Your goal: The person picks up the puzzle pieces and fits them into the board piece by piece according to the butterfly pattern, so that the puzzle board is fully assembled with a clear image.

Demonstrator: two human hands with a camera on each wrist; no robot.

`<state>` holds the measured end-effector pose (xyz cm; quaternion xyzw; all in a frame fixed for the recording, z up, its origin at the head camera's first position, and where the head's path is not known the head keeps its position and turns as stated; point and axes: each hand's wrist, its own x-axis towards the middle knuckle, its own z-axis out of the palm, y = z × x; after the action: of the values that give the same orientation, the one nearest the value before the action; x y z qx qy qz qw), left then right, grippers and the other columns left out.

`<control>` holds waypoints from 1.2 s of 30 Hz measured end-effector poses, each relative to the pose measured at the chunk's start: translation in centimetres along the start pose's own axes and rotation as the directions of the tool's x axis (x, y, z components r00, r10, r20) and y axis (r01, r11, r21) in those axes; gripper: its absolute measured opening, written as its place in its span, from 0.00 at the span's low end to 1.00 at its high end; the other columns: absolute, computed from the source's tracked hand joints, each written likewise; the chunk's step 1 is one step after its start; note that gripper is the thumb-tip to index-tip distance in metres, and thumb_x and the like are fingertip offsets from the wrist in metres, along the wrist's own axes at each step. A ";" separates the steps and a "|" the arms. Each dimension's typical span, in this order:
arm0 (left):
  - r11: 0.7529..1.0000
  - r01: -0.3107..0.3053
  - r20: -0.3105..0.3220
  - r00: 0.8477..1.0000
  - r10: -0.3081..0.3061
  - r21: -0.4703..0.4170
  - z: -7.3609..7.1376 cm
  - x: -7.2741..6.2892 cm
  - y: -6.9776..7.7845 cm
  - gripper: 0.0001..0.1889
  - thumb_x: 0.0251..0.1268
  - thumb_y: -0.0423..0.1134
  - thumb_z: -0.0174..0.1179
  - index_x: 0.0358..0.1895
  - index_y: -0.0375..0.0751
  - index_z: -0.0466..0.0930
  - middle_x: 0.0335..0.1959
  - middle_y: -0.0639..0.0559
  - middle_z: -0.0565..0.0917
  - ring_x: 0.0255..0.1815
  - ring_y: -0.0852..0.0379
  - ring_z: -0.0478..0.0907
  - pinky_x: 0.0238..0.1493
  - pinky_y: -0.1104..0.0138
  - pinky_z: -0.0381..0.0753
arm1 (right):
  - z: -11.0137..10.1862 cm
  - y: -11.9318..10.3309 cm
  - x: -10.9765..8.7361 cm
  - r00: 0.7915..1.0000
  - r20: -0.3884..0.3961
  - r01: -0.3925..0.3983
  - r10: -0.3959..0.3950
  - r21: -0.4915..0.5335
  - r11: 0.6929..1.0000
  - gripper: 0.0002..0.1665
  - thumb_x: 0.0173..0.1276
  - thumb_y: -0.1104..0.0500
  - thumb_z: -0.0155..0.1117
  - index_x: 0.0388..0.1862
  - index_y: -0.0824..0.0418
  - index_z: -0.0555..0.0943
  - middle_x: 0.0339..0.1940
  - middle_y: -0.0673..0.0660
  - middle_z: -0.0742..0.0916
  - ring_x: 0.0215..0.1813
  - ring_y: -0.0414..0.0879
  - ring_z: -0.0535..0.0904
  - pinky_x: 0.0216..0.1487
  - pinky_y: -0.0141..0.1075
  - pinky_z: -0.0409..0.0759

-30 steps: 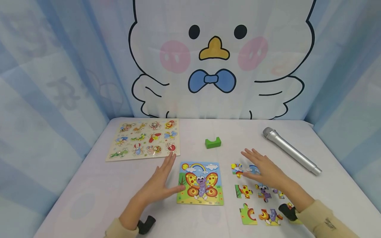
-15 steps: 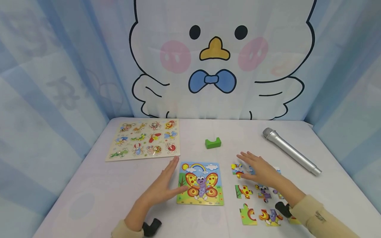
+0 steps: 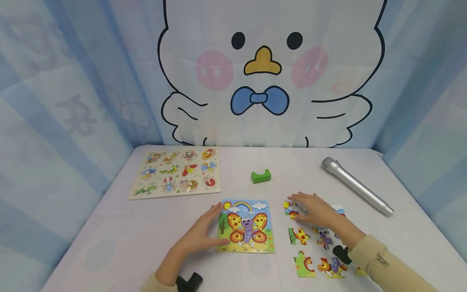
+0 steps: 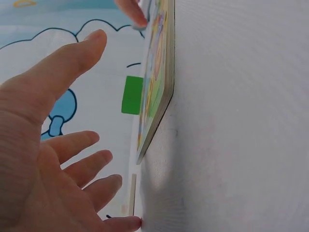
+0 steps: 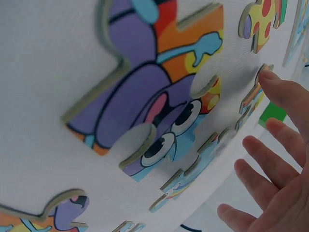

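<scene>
My left hand [image 3: 202, 233], fingers spread, is beside the left edge of a square butterfly picture board [image 3: 246, 226]. In the left wrist view a gap shows between its thumb [image 4: 72, 60] and the board. My right hand [image 3: 315, 209] hovers over the back row of loose jigsaw pieces, holding nothing. Its thumb and fingers span the sun piece [image 3: 290, 208] at that row's left end; whether the thumb touches it I cannot tell. The purple face piece [image 5: 159, 111] lies flat, nearer the right wrist. The right forearm hides some pieces.
A wooden insect puzzle board [image 3: 178, 172] lies at the back left. A small green block [image 3: 261, 176] stands behind the picture board. At the right lies a silver microphone [image 3: 357, 185]. More jigsaw pieces, such as the green corner piece [image 3: 304, 264], lie in rows.
My right hand has come down and left toward the sun piece. My left hand has lowered and shifted slightly right, along the picture board's left edge. The pieces have not moved.
</scene>
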<state>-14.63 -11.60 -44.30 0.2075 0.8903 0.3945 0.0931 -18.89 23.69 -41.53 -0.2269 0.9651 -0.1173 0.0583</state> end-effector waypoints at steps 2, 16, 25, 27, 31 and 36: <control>1.000 0.000 0.017 1.000 0.000 -0.005 0.0 0.1 -0.1 0.51 0.42 0.52 0.70 0.69 0.37 0.54 0.72 0.45 0.52 0.71 0.42 0.45 0.67 0.42 0.41 | 0.1 0.1 0.1 1.000 0.007 -0.004 0.005 -0.008 1.000 0.33 0.55 0.54 0.69 0.60 0.62 0.72 0.60 0.65 0.75 0.64 0.62 0.64 0.63 0.64 0.53; 0.996 0.039 0.105 0.993 -0.047 0.077 0.4 0.3 -0.5 0.56 0.32 0.50 0.76 0.68 0.35 0.55 0.71 0.43 0.53 0.71 0.42 0.46 0.68 0.44 0.37 | -0.1 0.6 0.9 1.000 0.004 -0.027 0.026 0.065 0.998 0.22 0.52 0.57 0.71 0.47 0.61 0.81 0.45 0.56 0.83 0.52 0.56 0.76 0.59 0.56 0.66; 0.995 0.061 0.105 0.992 -0.069 0.073 0.4 0.4 -0.4 0.55 0.33 0.49 0.76 0.68 0.33 0.55 0.71 0.43 0.53 0.71 0.42 0.47 0.68 0.44 0.37 | -0.3 0.6 1.1 0.999 0.015 -0.039 0.038 0.097 0.994 0.24 0.49 0.57 0.73 0.46 0.63 0.81 0.42 0.55 0.83 0.46 0.52 0.77 0.50 0.48 0.76; 0.995 0.062 0.105 0.992 -0.070 0.076 0.4 0.4 -0.3 0.55 0.33 0.49 0.76 0.68 0.33 0.56 0.71 0.43 0.54 0.71 0.42 0.47 0.68 0.44 0.38 | -0.3 0.5 1.2 1.000 0.008 -0.027 0.026 0.099 0.995 0.23 0.49 0.57 0.73 0.45 0.63 0.82 0.41 0.54 0.83 0.45 0.51 0.77 0.50 0.48 0.77; 0.995 0.071 0.095 0.992 -0.078 0.074 0.5 0.4 -0.1 0.55 0.32 0.49 0.76 0.68 0.32 0.56 0.71 0.42 0.54 0.71 0.42 0.47 0.68 0.44 0.38 | -0.4 0.1 1.7 1.000 0.000 0.017 -0.017 0.107 0.994 0.23 0.48 0.57 0.73 0.44 0.63 0.82 0.40 0.53 0.83 0.44 0.50 0.77 0.49 0.47 0.77; 0.994 0.083 0.083 0.993 -0.089 0.077 0.5 0.5 0.1 0.55 0.31 0.50 0.76 0.67 0.32 0.58 0.70 0.42 0.56 0.70 0.41 0.49 0.67 0.43 0.40 | -0.3 -1.1 2.7 0.999 0.009 0.043 -0.044 0.132 0.990 0.21 0.48 0.57 0.73 0.43 0.62 0.83 0.40 0.51 0.83 0.46 0.50 0.77 0.51 0.47 0.76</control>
<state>-14.91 -10.99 -44.55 0.1889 0.9074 0.3479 0.1407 -20.87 21.63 -41.11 -0.2444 0.9497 -0.1805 0.0762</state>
